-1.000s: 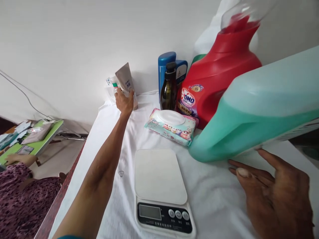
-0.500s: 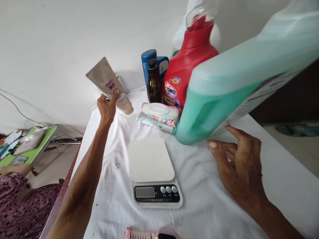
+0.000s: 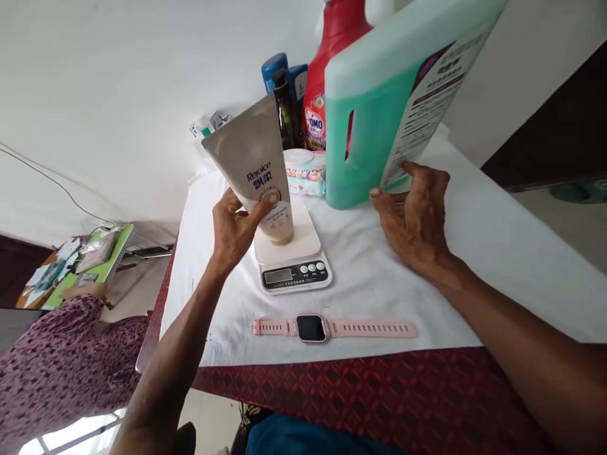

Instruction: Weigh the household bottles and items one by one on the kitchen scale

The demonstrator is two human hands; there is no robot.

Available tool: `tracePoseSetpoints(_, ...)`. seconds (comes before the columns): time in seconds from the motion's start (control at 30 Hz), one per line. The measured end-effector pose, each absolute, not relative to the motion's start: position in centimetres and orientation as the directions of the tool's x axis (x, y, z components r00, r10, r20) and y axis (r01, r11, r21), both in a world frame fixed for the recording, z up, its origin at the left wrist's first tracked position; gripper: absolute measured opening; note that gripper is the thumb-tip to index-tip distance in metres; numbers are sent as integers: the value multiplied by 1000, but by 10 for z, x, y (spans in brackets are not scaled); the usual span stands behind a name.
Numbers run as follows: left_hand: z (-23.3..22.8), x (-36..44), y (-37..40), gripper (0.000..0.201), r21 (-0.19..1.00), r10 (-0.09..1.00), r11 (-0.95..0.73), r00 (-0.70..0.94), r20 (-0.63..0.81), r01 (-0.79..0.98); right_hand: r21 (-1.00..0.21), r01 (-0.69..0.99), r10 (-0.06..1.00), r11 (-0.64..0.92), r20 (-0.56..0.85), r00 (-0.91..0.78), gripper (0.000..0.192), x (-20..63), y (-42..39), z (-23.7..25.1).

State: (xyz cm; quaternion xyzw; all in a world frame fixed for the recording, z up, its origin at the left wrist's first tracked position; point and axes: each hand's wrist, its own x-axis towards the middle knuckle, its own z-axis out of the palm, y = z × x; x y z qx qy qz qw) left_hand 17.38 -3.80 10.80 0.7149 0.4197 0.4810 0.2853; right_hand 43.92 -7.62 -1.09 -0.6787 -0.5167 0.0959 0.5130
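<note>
My left hand (image 3: pixel 234 227) grips a beige Rejoice squeeze tube (image 3: pixel 258 158), thumb across its front. The tube is cap-down and tilted over the white plate of a digital kitchen scale (image 3: pixel 296 253); whether the cap touches the plate I cannot tell. The scale's display looks blank. My right hand (image 3: pixel 415 215) is at the lower front of a large jug of green liquid (image 3: pixel 365 133), thumb and index finger apart, fingertips at its base and label. A smartwatch with a pink strap (image 3: pixel 312 328) lies flat in front of the scale.
Behind the scale are a wipes pack (image 3: pixel 306 170), a red OMO bottle (image 3: pixel 315 95), a dark pump bottle (image 3: pixel 287 117) and blue bottles (image 3: pixel 274 64). White cloth (image 3: pixel 351 278) covers the table. At left, a person in patterned clothing (image 3: pixel 71 360) is beside a green table (image 3: pixel 111 253).
My left hand has brought the tube from the back left to over the scale. My right hand remains by the jug. The view has shifted, showing the whole watch and the table's front edge.
</note>
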Motion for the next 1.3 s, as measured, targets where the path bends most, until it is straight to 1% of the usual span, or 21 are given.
tracePoseSetpoints(0.1, 101, 174, -46, 25, 814, 885, -466, 169, 435, 346, -808, 586, 811, 63, 384, 441, 67, 438, -76, -8)
tracePoseSetpoints(0.23, 101, 170, -53, 28, 815, 884, -467, 192, 426, 343, -827, 557, 814, 79, 376, 442, 70, 437, -77, -6)
tracePoseSetpoints(0.37, 106, 158, -58, 46, 818, 876, -482, 201, 439, 313, -847, 526, 811, 84, 364, 457, 71, 435, -77, -4)
tracePoseSetpoints(0.47, 98, 142, -55, 60, 855, 886, -463, 137, 442, 235, -862, 505, 812, 52, 331, 481, 76, 435, -77, -1)
tracePoseSetpoints(0.53, 82, 131, -49, 67, 905, 924, -379, 28, 381, 195, -882, 472, 810, 10, 284, 513, 79, 435, -76, 1)
tracePoseSetpoints(0.6, 60, 121, -43, 70, 952, 959, -258, -76, 273, 166, -904, 427, 813, -26, 229, 536, 78, 435, -76, 2)
tracePoseSetpoints(0.67, 37, 113, -39, 73, 977, 977, -151, -130, 171, 149, -915, 402, 815, -46, 198, 544, 77, 436, -76, 3)
tracePoseSetpoints(0.73, 17, 109, -37, 74, 982, 977, -109, -167, 135, 157, -914, 402, 813, -50, 197, 548, 76, 437, -76, 3)
tracePoseSetpoints(0.83, 1, 106, -38, 68, 971, 969, -132, -178, 168, 198, -908, 414, 813, -59, 197, 548, 76, 437, -76, 3)
tracePoseSetpoints(0.9, -1, 105, -40, 64, 963, 971, -151, -152, 187, 224, -904, 422, 819, -66, 193, 540, 73, 437, -77, 4)
tracePoseSetpoints(1.03, 4, 106, -43, 60, 956, 970, -155, -143, 194, 247, -897, 433, 827, -90, 175, 534, 62, 436, -78, 10)
tracePoseSetpoints(1.17, 5, 106, -43, 61, 954, 971, -151, -144, 193, 261, -893, 432, 832, -126, 142, 536, 60, 434, -79, 15)
tracePoseSetpoints(1.3, 7, 105, -48, 67, 959, 965, -174, -156, 212, 224, -888, 440, 835, -133, 139, 532, 57, 433, -80, 17)
